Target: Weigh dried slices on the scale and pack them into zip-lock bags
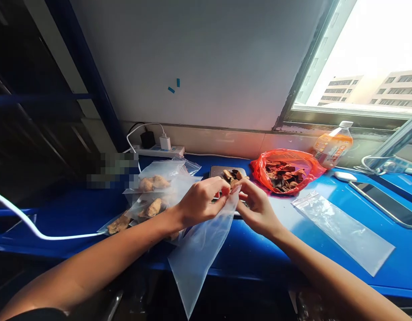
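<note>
My left hand (206, 198) and my right hand (255, 205) meet at the top of a clear plastic zip bag (206, 249), both with fingers pinched on its upper edge. The bag hangs down flat past the table's front edge, and nothing shows inside it. Just behind my fingers, brown dried slices (233, 174) lie on a small flat scale (217, 171), partly hidden by my hands. Left of my left hand, several clear bags (184, 185) holding brown dried pieces (154, 207) overlap in a pile.
A red plastic bag (259, 165) of dark dried slices stands behind my right hand. Further right are a drink bottle (335, 145), a flat zip bag (346, 232), a phone (388, 203) and a white mouse-like object (345, 176). A power strip (152, 151) and white cable (45, 235) lie left.
</note>
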`<state>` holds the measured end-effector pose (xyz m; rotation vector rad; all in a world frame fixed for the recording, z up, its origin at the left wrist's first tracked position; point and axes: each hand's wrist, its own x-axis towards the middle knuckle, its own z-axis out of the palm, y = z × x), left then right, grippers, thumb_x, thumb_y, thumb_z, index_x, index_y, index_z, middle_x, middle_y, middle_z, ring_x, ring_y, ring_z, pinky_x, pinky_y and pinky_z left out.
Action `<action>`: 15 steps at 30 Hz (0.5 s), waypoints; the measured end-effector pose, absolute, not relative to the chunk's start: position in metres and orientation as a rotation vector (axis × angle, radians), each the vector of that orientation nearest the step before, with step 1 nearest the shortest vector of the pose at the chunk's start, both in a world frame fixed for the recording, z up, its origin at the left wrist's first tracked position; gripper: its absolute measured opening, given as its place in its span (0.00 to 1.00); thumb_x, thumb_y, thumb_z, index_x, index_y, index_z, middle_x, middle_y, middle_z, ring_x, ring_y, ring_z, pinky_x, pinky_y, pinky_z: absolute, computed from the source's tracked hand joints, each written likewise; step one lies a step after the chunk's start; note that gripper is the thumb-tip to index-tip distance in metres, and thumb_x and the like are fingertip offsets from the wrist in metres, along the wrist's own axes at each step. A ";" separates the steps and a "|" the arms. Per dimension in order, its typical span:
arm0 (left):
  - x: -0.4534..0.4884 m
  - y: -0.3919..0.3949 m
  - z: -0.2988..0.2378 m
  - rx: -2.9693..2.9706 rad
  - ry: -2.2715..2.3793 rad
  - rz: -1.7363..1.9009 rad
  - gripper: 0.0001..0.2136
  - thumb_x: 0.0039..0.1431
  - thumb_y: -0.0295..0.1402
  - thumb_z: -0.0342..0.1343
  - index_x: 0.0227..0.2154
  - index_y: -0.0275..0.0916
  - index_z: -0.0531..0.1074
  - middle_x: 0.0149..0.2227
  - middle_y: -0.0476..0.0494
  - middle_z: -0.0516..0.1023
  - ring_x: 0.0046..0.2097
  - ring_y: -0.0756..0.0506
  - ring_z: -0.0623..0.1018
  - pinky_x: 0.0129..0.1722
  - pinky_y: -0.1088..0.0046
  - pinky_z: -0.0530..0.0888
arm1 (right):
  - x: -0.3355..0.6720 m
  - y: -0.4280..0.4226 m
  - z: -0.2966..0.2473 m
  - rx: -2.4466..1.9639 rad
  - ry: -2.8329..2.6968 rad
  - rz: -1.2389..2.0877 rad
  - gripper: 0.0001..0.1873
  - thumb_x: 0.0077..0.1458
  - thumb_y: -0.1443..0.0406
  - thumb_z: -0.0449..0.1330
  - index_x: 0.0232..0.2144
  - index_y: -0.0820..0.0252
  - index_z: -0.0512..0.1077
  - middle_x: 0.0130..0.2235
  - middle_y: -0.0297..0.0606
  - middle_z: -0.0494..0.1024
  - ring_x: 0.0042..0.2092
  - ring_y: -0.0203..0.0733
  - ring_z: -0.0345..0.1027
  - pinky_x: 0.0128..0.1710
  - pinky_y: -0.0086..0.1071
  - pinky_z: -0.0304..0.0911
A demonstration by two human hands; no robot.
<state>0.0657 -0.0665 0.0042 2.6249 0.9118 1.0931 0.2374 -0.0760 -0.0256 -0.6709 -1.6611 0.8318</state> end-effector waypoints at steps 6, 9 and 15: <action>0.058 -0.061 0.007 2.616 0.912 1.114 0.04 0.60 0.28 0.50 0.32 0.37 0.68 0.30 0.48 0.73 0.31 0.51 0.72 0.32 0.75 0.69 | 0.236 -0.071 -0.028 -0.712 -1.682 0.639 0.06 0.56 0.64 0.58 0.28 0.56 0.64 0.30 0.35 0.71 0.31 0.36 0.66 0.33 0.33 0.70; 0.053 -0.059 0.012 2.632 0.902 1.024 0.04 0.59 0.28 0.50 0.32 0.37 0.69 0.31 0.49 0.73 0.31 0.51 0.72 0.33 0.75 0.69 | 0.240 -0.070 -0.023 -0.713 -1.820 0.415 0.05 0.53 0.71 0.55 0.29 0.56 0.66 0.31 0.36 0.72 0.32 0.37 0.66 0.31 0.32 0.67; 0.052 -0.056 0.019 2.552 0.848 0.879 0.03 0.55 0.26 0.50 0.29 0.37 0.68 0.27 0.51 0.70 0.28 0.53 0.69 0.28 0.78 0.67 | 0.249 -0.065 -0.016 -0.566 -2.024 0.254 0.09 0.51 0.75 0.54 0.31 0.57 0.67 0.33 0.38 0.73 0.34 0.39 0.67 0.34 0.34 0.65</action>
